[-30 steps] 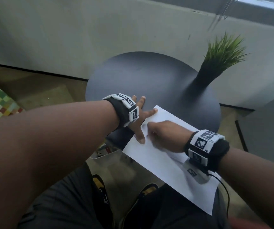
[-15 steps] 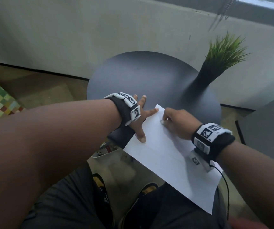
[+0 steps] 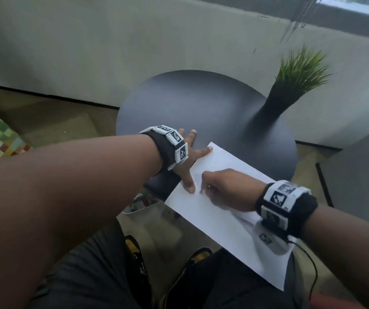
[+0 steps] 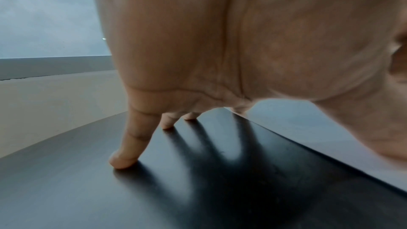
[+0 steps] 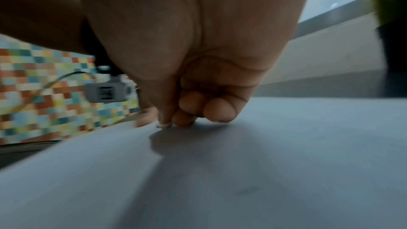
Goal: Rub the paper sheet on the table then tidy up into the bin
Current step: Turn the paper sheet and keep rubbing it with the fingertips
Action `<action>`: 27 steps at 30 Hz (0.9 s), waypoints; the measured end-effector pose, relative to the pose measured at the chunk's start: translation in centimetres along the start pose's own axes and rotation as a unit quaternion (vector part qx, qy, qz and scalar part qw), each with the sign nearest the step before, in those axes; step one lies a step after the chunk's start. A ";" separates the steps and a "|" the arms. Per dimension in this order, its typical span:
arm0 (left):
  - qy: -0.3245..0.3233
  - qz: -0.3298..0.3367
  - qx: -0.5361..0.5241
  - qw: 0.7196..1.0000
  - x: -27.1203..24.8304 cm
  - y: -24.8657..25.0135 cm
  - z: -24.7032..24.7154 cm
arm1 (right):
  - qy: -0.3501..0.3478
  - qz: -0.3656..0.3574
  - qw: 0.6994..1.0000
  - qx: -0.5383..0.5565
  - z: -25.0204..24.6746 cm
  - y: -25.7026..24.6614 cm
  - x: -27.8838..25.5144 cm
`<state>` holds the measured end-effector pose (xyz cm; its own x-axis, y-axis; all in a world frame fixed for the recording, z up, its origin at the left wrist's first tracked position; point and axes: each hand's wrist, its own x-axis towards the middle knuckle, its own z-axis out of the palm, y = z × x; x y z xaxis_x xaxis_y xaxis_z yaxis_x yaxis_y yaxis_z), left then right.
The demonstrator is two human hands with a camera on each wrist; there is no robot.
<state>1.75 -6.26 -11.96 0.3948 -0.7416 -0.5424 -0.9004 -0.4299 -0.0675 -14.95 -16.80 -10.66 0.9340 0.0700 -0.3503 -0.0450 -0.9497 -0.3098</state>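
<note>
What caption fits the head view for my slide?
Left hand spread, pinning the paper sheet on the round table; right hand rubbing it.

Whatever the right hand's fingers [image 5: 216, 111] pinch is hidden.

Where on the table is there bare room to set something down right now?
The far half of the round table is bare, from its back rim to the left hand's fingertips, bordered on the right by the potted plant. The near right is crowded: the paper sheet overhangs the edge there, with both hands, including the right hand, on it.
</note>
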 end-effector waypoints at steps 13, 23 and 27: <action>-0.004 -0.003 -0.021 1.000 0.4 -0.2 0.6 | 0.063 0.070 0.995 -0.024 0.2 -0.3 1.2; -0.002 -0.002 -0.024 1.000 0.2 -0.2 0.6 | 0.051 0.067 0.996 -0.016 0.1 -0.7 2.2; -0.006 -0.003 -0.029 1.000 -0.1 0.0 0.3 | 0.062 0.125 0.990 0.010 -2.4 2.3 2.8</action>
<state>1.68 -6.07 -12.17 0.3976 -0.7324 -0.5528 -0.8856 -0.4639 -0.0223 -11.54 -19.57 -10.23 0.9292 -0.2060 -0.3070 -0.2865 -0.9261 -0.2457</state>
